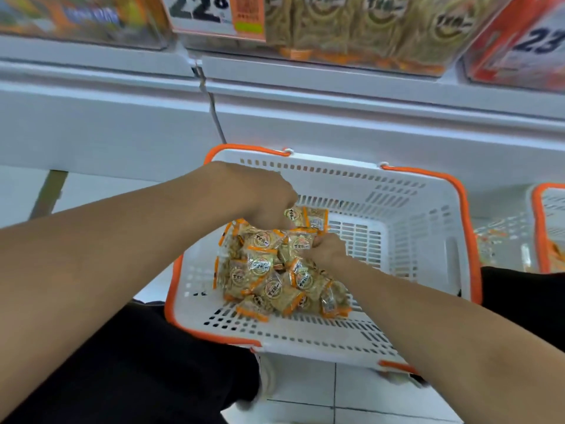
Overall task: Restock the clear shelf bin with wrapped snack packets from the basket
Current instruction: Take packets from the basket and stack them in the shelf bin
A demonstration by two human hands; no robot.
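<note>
A white slatted basket (409,209) with an orange rim sits on the floor below the shelf. A heap of wrapped snack packets (269,276), clear with orange edges and round labels, lies in its left half. My left hand (263,197) reaches down into the far side of the heap, fingers curled round packets. My right hand (327,249) grips packets at the heap's right side. The clear shelf bin (351,29) stands above at the top centre, holding the same packets.
A white shelf ledge (305,96) runs across between the bins and the basket. Price cards (214,13) hang at the top. A second orange-rimmed basket (547,228) shows at the right edge. My dark-clothed legs flank the basket on the tiled floor.
</note>
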